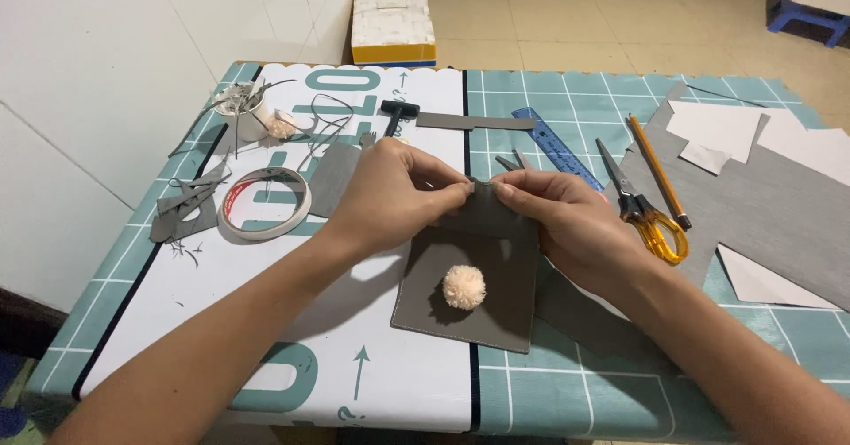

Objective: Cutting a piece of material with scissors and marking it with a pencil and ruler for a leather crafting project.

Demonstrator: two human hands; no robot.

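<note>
Forearms enter from the bottom edge, nearest the lens, both bare, converging toward table centre.

Work surface: a teal gridded cutting mat with a white printed sheet laid over its left half.

Large grey fabric sheet at far right, with white paper pieces on and beside it.

Grey fabric panel lies flat at centre, straddling the seam between the white sheet and the bare mat. Its top edge is folded or layered; exact fold not clear. A cream pom-pom sits on the panel's lower middle.

Left hand: thumb and fingertips pinched tight on the panel's top edge, left of centre. Right hand: same pinch on the same edge, just right of the left hand's; fingertips of the two nearly meet. Neither hand touches the pom-pom.

Tape roll, white, flat on the sheet, left of the left hand. Grey offcuts beside it at the table's left edge.

Scissors with orange handles just right of the right hand, closed. Blue ruler and a pencil flank them, all angled alike.

Small white cup of scraps at far left rear. Black-headed tool beyond the hands. A white-and-yellow box on the floor past the table.
</note>
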